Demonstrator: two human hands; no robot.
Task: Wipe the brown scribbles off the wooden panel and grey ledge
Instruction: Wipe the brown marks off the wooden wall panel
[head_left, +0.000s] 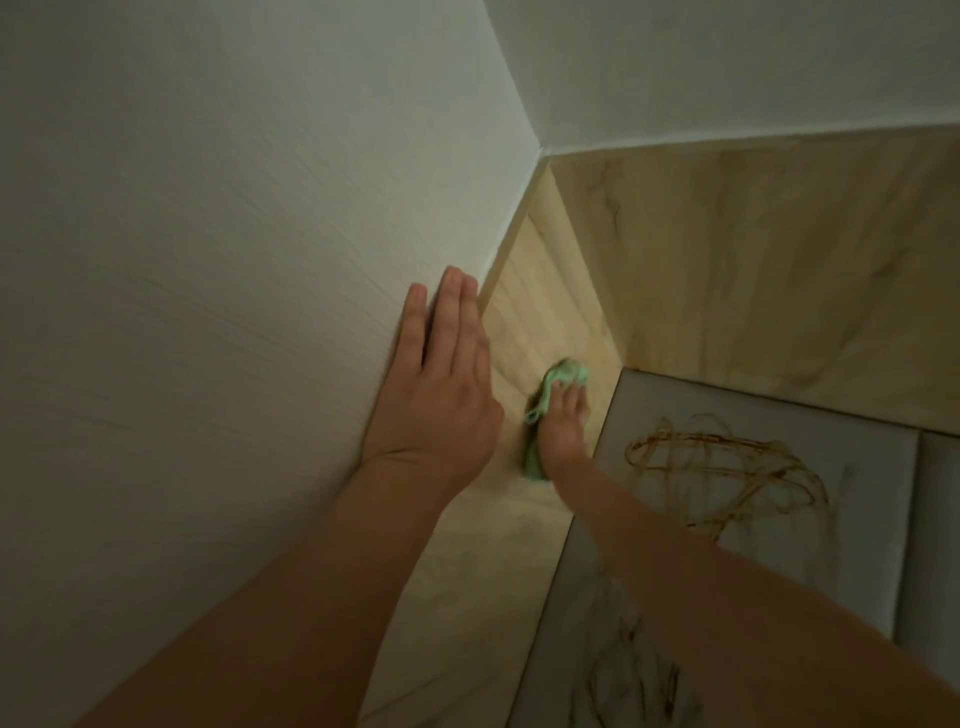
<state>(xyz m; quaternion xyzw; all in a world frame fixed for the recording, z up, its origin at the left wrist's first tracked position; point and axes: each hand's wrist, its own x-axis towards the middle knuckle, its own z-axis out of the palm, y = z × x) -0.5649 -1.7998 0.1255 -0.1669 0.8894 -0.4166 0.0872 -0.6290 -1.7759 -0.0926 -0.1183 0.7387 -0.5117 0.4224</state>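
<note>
Head view: right hand (564, 423) presses cloth (567, 373) flat on wooden panel (545, 291); left hand (441, 405) spread on wall (208, 260).

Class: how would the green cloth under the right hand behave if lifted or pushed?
The crumpled light-green cloth bunches beside the right hand, so it is probably floppy and would droop when lifted. It looks thin, so likely light. Pushed over the smooth pale wooden panel, it should slide, perhaps folding.

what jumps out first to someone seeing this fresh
A tangle of brown scribbles on the grey ledge at lower right stands out most. Beside it, the right hand presses a green cloth against the wooden panel, while the left hand lies flat on the white wall.
</note>
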